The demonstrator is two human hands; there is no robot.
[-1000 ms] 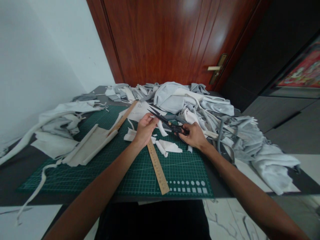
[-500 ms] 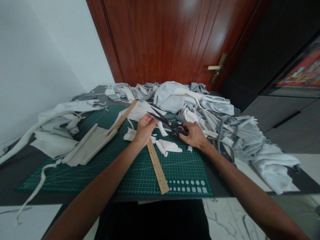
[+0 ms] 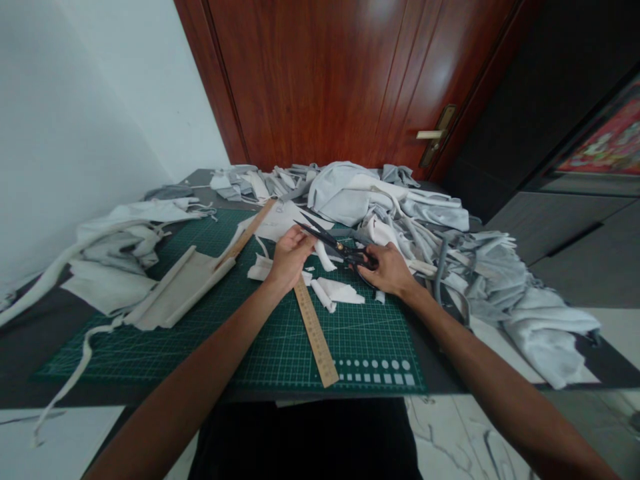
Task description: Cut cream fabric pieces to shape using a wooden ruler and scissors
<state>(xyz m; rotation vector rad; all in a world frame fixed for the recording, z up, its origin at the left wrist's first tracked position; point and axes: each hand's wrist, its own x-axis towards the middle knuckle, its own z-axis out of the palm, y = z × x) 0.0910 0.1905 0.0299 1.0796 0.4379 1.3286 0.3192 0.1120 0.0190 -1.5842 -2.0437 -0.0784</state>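
Cutting mat (image 3: 370,340), green, gridded: spread on the dark table and taken as the reference for all places below.

Right hand (image 3: 389,270): above the mat's right half, wrapped round the handles of one pair of black scissors (image 3: 340,247), blades slightly parted and aimed toward the mat's far left.

Left hand (image 3: 291,259): above the mat's middle, apart from the right hand, fingertips drawn together on the top of a curved white strip (image 3: 327,259); the grip is partly hidden by the blades.

Wooden ruler (image 3: 316,333): flat on the mat, running from beneath the left wrist toward the near edge.

White offcuts (image 3: 345,292): loose on the mat, between the hands and the near edge.

Fabric heap (image 3: 500,273): off the mat's right side, grey and white.

Risks, as judged: a nicked fingertip — the blade ends lie just beside the left fingers, and a closing stroke with a slipping hold would cause it; a crooked edge, should the limp strip fold between the blades; a nudged ruler, if the left wrist drops.
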